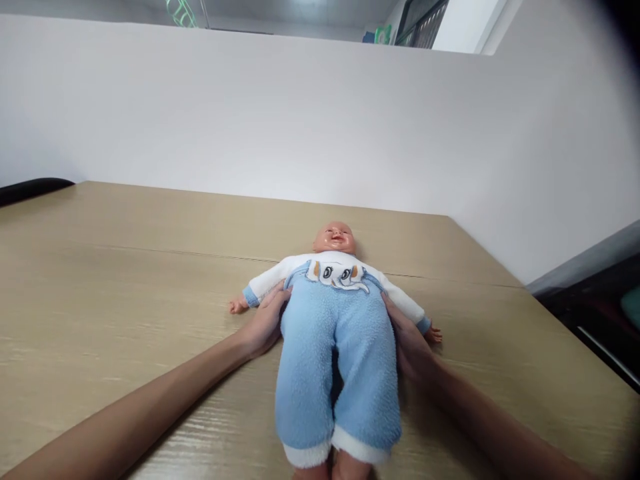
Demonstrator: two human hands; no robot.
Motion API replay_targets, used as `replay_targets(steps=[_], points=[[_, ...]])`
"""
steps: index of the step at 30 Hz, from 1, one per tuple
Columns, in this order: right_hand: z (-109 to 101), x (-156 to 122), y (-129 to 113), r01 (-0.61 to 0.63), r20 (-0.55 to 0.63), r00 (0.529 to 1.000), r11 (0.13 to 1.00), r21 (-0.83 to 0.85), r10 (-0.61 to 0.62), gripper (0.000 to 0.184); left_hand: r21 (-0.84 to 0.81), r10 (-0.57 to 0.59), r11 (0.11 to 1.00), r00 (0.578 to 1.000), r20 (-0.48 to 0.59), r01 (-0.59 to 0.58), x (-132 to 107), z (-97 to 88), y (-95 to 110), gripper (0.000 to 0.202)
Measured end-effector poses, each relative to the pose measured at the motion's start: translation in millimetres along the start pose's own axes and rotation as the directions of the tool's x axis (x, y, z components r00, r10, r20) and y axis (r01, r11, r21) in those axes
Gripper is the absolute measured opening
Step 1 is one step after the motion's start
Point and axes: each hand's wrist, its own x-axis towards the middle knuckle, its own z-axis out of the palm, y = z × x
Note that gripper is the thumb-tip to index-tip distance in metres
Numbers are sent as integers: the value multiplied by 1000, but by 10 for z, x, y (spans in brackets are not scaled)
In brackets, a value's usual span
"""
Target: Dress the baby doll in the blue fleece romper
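A baby doll (336, 313) lies on its back on the wooden table, head away from me and feet toward me. It wears fleecy blue overalls with an elephant face on the chest and a white top with blue cuffs. Its arms are spread out to both sides. My left hand (267, 320) grips the doll's left-of-picture side at the waist, thumb on the cloth. On the opposite side my right hand (407, 337) holds the waist the same way. The fingers of both hands are partly hidden beneath the body.
The light wooden table (150, 280) has a seam running across it behind the doll's shoulders. A white wall (250, 120) rises at its far edge. Something black (35, 190) shows at the left edge, and dark items (590, 320) stand beyond the right edge.
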Motion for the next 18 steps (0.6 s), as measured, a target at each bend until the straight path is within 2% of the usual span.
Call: replay_targets(steps=[3,6,10,14,18], points=[[-38,20,-16,48,14,999,997,-67,-47,55,-30,-12,999,1000,-7,12,17,33,-2,25],[-81,84,-15,86,42,996,989,-124,-81,55,-15,1,1000,998,56,0,53,-8,28,27],[-95,169,-14,170,110,982,974,-152,-154,52,22,25,999,979,200,-31,132,-118,98,27],[-97,201,-47,223,96,974,955,-198,-207,49,113,63,988,950,306,-102,222,-276,163,26],[-77,186,-95,271,141,960,929,-250,-242,40,152,88,978,941,326,-144,260,-369,173,29]])
